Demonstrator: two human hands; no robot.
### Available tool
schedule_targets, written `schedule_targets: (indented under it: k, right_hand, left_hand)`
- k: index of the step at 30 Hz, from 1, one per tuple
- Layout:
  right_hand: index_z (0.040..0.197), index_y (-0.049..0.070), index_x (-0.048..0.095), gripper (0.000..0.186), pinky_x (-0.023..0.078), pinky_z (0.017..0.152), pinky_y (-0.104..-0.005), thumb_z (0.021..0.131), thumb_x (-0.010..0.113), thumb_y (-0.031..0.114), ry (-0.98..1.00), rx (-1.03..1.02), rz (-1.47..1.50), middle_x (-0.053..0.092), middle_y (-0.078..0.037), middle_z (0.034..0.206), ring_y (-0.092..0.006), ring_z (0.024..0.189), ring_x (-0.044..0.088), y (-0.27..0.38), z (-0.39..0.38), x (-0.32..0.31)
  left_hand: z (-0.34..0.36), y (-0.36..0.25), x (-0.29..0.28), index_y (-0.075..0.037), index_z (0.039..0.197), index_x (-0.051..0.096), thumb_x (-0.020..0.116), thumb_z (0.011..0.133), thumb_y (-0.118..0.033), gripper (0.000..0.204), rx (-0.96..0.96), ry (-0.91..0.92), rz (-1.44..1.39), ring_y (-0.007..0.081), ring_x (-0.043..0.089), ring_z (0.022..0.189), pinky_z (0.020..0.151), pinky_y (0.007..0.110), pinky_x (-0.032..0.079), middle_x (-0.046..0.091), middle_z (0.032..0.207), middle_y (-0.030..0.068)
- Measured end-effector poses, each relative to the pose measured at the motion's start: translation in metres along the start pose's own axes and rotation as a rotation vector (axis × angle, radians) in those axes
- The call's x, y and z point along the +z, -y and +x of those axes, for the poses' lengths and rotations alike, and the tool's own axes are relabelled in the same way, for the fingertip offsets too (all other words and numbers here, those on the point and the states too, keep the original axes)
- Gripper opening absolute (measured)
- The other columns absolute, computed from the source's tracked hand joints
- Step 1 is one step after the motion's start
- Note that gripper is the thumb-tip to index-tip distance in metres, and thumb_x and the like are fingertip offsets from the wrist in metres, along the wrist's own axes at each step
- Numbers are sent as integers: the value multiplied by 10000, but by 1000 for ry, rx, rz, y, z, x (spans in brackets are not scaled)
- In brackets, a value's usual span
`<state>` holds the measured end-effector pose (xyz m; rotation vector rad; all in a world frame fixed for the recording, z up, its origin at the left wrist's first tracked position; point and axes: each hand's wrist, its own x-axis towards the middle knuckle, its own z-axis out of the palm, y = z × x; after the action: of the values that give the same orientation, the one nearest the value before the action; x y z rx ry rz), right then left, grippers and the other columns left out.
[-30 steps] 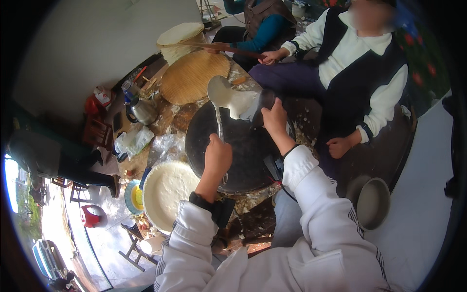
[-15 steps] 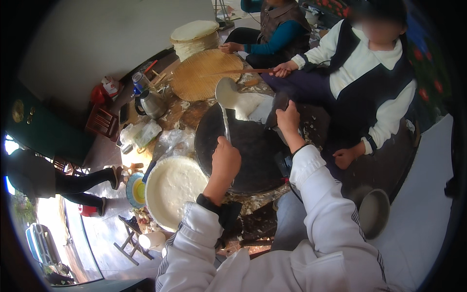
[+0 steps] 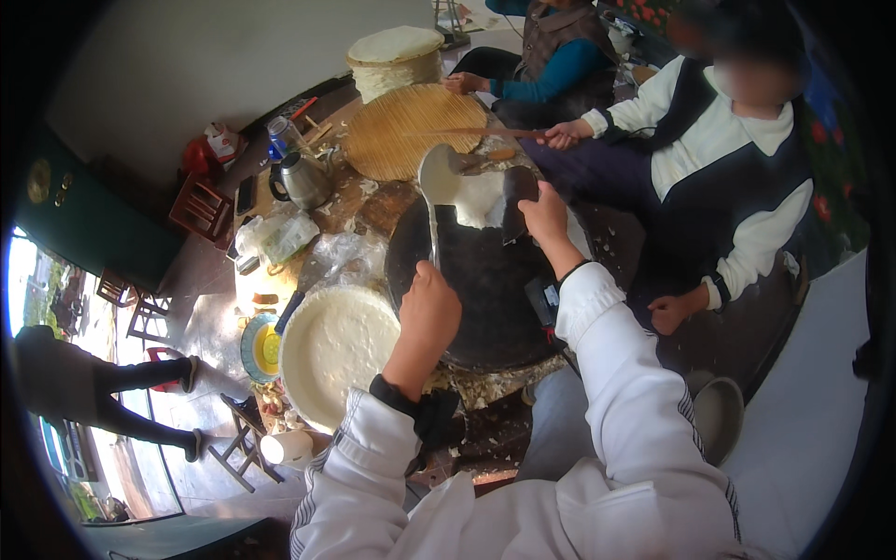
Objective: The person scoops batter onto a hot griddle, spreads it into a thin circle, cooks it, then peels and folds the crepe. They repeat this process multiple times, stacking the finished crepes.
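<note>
My left hand [image 3: 429,313] is closed around the handle of a batter-coated ladle [image 3: 433,182], whose bowl is over the far left rim of a round black griddle [image 3: 495,299]. My right hand [image 3: 548,222] grips a dark flat scraper [image 3: 515,205], tilted over the griddle's far side. White wet batter [image 3: 479,199] lies between the ladle and the scraper, close to both. Nearer to me, the griddle's surface is dark and bare. A wide white basin of batter [image 3: 341,350] stands left of the griddle, beside my left wrist.
A round ribbed board [image 3: 401,135] lies beyond the griddle, near a stack of thin flatbreads [image 3: 395,61]. A co-worker on the right holds a long thin stick [image 3: 509,133] over it; another sits behind. A steel kettle [image 3: 303,179], plastic bags [image 3: 280,238] and a bowl of yellow liquid [image 3: 266,350] are at left.
My right hand has brought the scraper left and turned it more upright, nearer the ladle. The batter between them has narrowed. The ladle stays at the far left rim, and the view has shifted slightly.
</note>
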<state>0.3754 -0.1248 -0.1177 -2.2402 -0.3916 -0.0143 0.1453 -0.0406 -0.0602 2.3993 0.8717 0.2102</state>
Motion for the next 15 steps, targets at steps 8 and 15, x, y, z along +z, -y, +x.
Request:
schedule_targets:
  k: [8, 15]
  right_hand:
    - [1253, -8, 515, 499, 463, 920, -460, 786, 574, 158, -51, -87, -182, 627, -235, 1119, -389, 1061, 589, 16, 7, -8]
    - [1254, -31, 537, 588, 438, 951, -380, 726, 658, 199, 310, -197, 0, 595, -243, 1198, -354, 1145, 557, 23, -2, 7]
  left_hand:
    - [-19, 14, -15, 50, 957, 367, 456, 830, -39, 179, -69, 2, 27, 519, 570, 883, 784, 553, 455, 581, 917, 346]
    - [-44, 22, -34, 47, 965, 385, 458, 815, -21, 180, -127, 29, 16, 501, 592, 871, 774, 529, 475, 595, 950, 319]
